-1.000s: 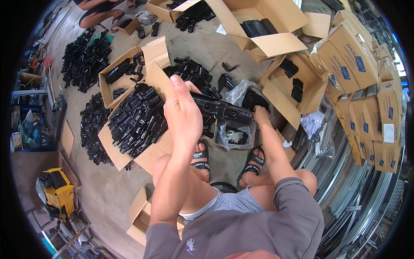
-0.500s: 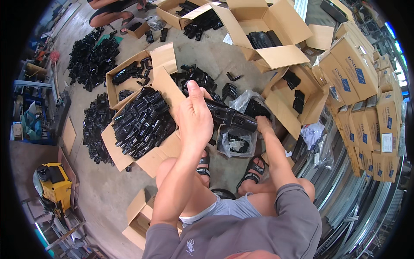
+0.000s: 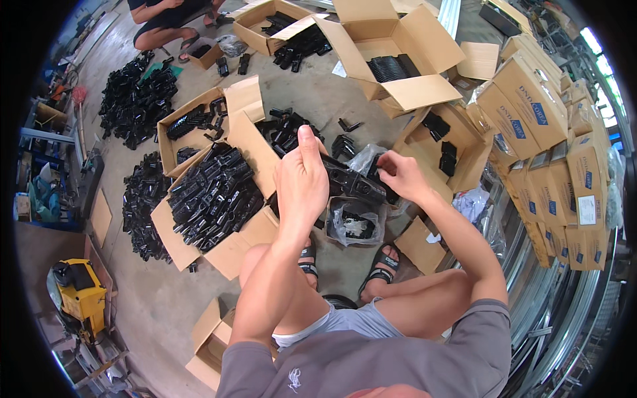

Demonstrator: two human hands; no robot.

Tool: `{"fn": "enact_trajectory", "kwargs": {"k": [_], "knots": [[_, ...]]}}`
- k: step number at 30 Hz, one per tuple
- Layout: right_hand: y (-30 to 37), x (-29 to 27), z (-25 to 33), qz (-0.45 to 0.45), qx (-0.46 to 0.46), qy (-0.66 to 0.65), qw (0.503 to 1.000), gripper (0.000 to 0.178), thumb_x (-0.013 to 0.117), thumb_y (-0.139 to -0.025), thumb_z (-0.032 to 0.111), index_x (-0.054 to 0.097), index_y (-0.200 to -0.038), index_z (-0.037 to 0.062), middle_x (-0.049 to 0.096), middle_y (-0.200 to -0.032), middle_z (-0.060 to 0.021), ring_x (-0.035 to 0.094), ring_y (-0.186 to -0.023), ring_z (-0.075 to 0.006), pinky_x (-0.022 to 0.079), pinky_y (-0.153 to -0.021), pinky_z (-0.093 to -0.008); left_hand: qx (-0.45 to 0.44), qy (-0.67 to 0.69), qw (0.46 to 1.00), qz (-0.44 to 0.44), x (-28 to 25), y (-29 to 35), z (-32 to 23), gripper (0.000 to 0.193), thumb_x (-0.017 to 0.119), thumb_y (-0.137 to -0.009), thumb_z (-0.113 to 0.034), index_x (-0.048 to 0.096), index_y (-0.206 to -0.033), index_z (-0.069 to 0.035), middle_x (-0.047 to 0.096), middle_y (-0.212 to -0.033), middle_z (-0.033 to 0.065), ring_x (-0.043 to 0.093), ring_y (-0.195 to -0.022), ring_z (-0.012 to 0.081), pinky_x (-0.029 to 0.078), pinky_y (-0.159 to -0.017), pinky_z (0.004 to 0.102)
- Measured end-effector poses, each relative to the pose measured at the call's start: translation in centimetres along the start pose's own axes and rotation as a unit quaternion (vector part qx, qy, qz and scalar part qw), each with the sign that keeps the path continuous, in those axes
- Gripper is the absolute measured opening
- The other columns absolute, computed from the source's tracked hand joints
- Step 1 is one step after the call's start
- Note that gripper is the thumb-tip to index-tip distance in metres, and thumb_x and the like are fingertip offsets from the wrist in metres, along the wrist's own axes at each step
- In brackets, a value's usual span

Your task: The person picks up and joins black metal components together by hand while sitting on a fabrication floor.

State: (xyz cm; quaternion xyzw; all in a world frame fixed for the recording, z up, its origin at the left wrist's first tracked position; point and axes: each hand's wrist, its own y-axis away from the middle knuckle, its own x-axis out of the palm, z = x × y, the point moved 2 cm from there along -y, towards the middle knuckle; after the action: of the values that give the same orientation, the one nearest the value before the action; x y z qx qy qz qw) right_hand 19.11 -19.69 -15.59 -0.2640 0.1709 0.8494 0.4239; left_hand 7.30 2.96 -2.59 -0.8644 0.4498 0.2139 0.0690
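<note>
I've got my left hand [image 3: 302, 182] clamped around a long black part [image 3: 352, 182], right hand [image 3: 398, 174] pinching its far end, over the floor [image 3: 318, 99]. Box [image 3: 229, 255] alongside's nearly full, loose piles [image 3: 136, 99] left.

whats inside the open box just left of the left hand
The cardboard box is piled with black plastic parts, heaped to its rim. Its bottom and lower layers are covered by the pile.

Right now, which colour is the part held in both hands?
Black: the part is plain black, seen best in the head view.
</note>
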Motion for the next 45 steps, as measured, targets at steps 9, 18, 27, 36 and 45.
{"fn": "enact_trajectory", "kwargs": {"k": [9, 18, 27, 36, 45], "knots": [[9.4, -3.3, 17.8, -0.181, -0.193, -0.007, 0.964, 0.019, 0.083, -0.072, 0.004, 0.074, -0.089, 0.0034, 0.069, -0.086, -0.0091, 0.065, -0.078, -0.0226, 0.052, -0.069, -0.0319, 0.064, 0.003, 0.997, 0.052, 2.4, 2.7, -0.2, 0.067, 0.028, -0.107, -0.047, 0.066, -0.08, 0.0, 0.056, -0.058, 0.0206, 0.058, -0.061, 0.0403, 0.045, -0.065, 0.0448], [10.7, -2.7, 16.4, -0.141, -0.112, -0.025, 0.983, 0.02, 0.084, -0.073, 0.014, 0.074, -0.088, 0.0041, 0.065, -0.083, -0.0074, 0.061, -0.081, -0.0234, 0.049, -0.069, -0.0348, 0.092, -0.01, 0.994, 0.056, 3.5, 4.2, -0.5, 0.064, 0.033, -0.106, -0.046, 0.067, -0.077, 0.0, 0.059, -0.059, 0.0222, 0.062, -0.062, 0.0426, 0.047, -0.061, 0.0462], [10.8, -2.5, 16.2, -0.131, -0.079, -0.023, 0.988, 0.019, 0.082, -0.074, 0.015, 0.074, -0.087, 0.0036, 0.065, -0.083, -0.008, 0.061, -0.082, -0.0249, 0.049, -0.07, -0.0365, 0.137, -0.03, 0.989, 0.05, 4.3, 5.3, -0.5, 0.066, 0.035, -0.105, -0.046, 0.063, -0.068, 0.001, 0.056, -0.057, 0.0228, 0.059, -0.056, 0.0429, 0.044, -0.055, 0.0477], [11.3, -1.6, 16.2, -0.205, -0.179, 0.101, 0.957, 0.013, 0.079, -0.074, 0.015, 0.07, -0.08, 0.0067, 0.061, -0.079, -0.0057, 0.058, -0.079, -0.0264, 0.045, -0.073, -0.0384, 0.136, -0.037, 0.989, 0.054, 4.4, 5.3, -0.6, 0.064, 0.037, -0.105, -0.045, 0.062, -0.069, 0.001, 0.056, -0.057, 0.0236, 0.059, -0.057, 0.0432, 0.044, -0.056, 0.0479], [10.9, -1.3, 15.3, -0.177, -0.166, 0.117, 0.963, 0.013, 0.078, -0.076, 0.015, 0.068, -0.08, 0.0075, 0.061, -0.083, -0.005, 0.058, -0.083, -0.0265, 0.043, -0.075, -0.0385, 0.115, -0.11, 0.982, 0.104, 4.0, 5.3, -0.9, 0.062, 0.039, -0.103, -0.05, 0.067, -0.073, -0.003, 0.058, -0.06, 0.0235, 0.062, -0.062, 0.0437, 0.047, -0.06, 0.0488]]}}
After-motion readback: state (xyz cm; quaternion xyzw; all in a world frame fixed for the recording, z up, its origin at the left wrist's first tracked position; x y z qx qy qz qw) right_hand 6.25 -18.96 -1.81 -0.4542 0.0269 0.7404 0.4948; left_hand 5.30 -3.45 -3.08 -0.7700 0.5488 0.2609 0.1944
